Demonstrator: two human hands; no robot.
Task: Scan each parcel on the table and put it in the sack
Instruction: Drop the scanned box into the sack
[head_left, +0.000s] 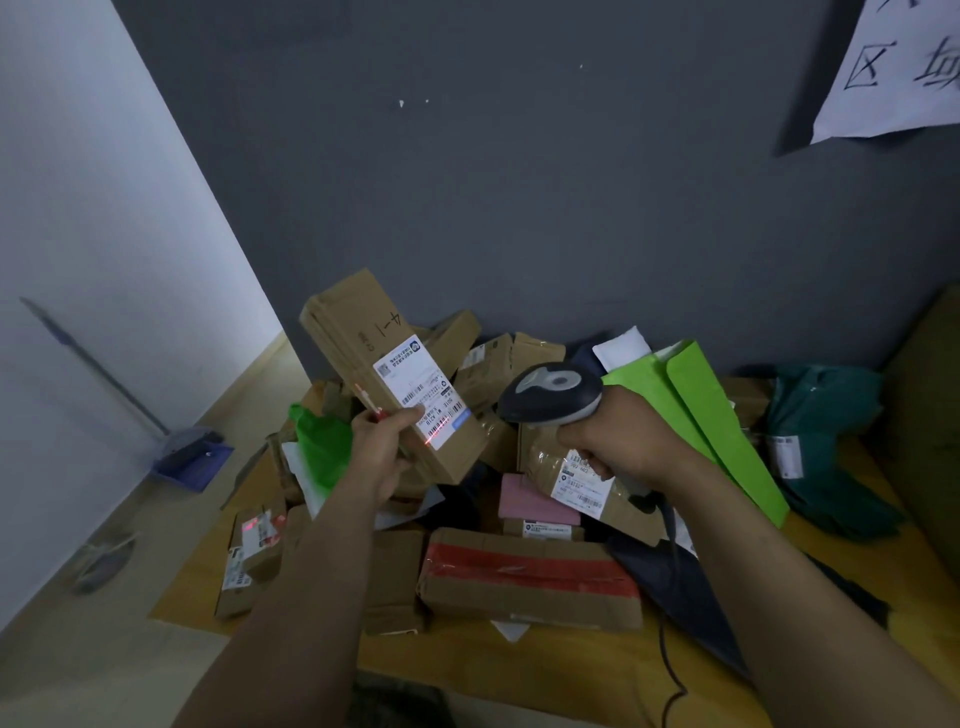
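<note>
My left hand (378, 453) grips a long brown cardboard parcel (358, 338) near its lower end and holds it tilted above the pile. Its white shipping label (422, 389) faces me, and a red scan line glows on the label's lower corner. My right hand (621, 441) grips a dark grey barcode scanner (553, 391) whose head points left at that label. The scanner's black cable (670, 613) trails down over the table. No sack can be picked out with certainty.
A wooden table (571, 670) carries a heap of parcels: a box with red tape (530, 571), a pink packet (535, 501), a bright green mailer (701, 415), a dark green bag (826, 441), and small boxes at the left (252, 551). A broom and dustpan (187, 457) lean by the white wall.
</note>
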